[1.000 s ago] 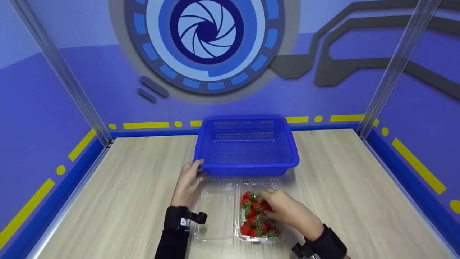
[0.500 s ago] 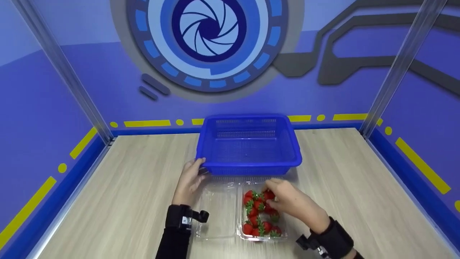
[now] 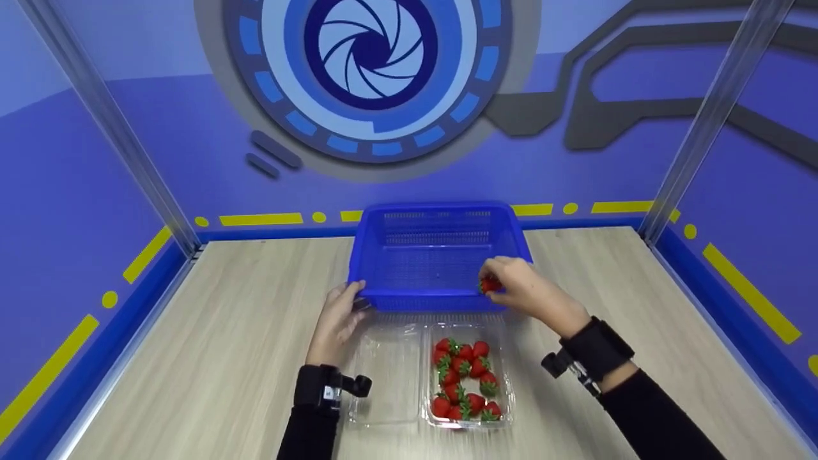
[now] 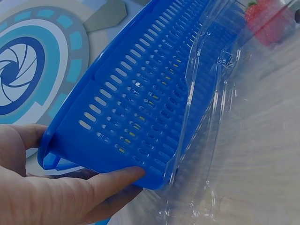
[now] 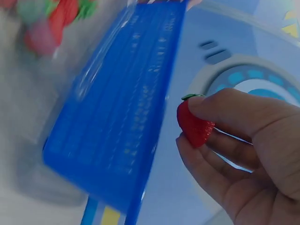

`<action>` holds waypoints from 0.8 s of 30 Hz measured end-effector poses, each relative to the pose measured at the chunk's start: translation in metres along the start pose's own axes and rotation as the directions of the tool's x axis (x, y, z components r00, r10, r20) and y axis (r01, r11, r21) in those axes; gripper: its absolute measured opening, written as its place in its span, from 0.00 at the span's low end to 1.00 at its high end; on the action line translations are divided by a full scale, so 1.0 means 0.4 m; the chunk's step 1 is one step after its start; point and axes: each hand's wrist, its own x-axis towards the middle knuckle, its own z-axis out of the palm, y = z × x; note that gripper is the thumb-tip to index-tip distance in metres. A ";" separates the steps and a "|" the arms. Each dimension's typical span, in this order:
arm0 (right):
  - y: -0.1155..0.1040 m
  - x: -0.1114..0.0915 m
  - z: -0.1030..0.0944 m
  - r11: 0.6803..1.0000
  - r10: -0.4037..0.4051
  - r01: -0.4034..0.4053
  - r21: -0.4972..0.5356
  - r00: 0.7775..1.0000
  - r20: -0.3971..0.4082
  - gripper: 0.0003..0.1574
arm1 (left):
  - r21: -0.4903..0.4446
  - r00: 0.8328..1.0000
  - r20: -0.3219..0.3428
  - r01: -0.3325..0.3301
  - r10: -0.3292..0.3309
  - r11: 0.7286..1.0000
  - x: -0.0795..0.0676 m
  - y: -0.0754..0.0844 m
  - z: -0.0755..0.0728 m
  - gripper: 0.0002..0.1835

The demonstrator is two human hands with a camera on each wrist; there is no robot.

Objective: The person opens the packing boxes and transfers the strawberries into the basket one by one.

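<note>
A red strawberry [image 5: 194, 123] with a green leaf cap is pinched between the thumb and fingers of my right hand [image 3: 527, 287], over the near right rim of the blue basket [image 3: 441, 294]. My left hand [image 3: 333, 322] grips the basket's near left corner; in the left wrist view its thumb is at the rim and its fingers [image 4: 117, 180] lie against the outer wall. No strawberries show inside the basket. In front of it lies a clear plastic clamshell box [image 3: 508, 409], with several strawberries [image 3: 463, 365] in its right half.
The box's transparent lid [image 3: 383, 383] lies folded out to the left, close to my left wrist. Blue printed panels [image 3: 409, 172] stand behind and on both sides of the wooden table [image 3: 255, 332]. Metal posts [image 3: 703, 128] mark the back corners.
My right hand has lifted a strawberry out of the box and carried it forward to the basket's near right rim. The left hand stays at the basket's corner.
</note>
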 end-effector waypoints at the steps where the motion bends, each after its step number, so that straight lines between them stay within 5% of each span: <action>1: 0.010 0.006 -0.002 1.000 0.008 -0.008 -0.003 1.000 0.011 0.14 | 0.000 1.000 0.004 -0.002 0.002 1.000 -0.001 -0.001 0.000 0.10; 11: 0.082 0.045 -0.021 0.998 0.020 -0.017 -0.067 0.999 0.046 0.14 | 0.016 1.000 0.020 0.002 -0.003 1.000 0.001 -0.003 0.001 0.18; 17: 0.089 0.049 -0.025 0.998 0.028 -0.023 -0.059 0.997 0.074 0.14 | -0.003 1.000 0.017 -0.005 0.005 1.000 0.002 -0.002 0.003 0.12; 24: 0.089 0.047 -0.024 0.998 0.042 -0.038 -0.045 0.996 0.077 0.13 | -0.002 1.000 0.011 0.002 -0.002 1.000 0.003 -0.003 -0.001 0.16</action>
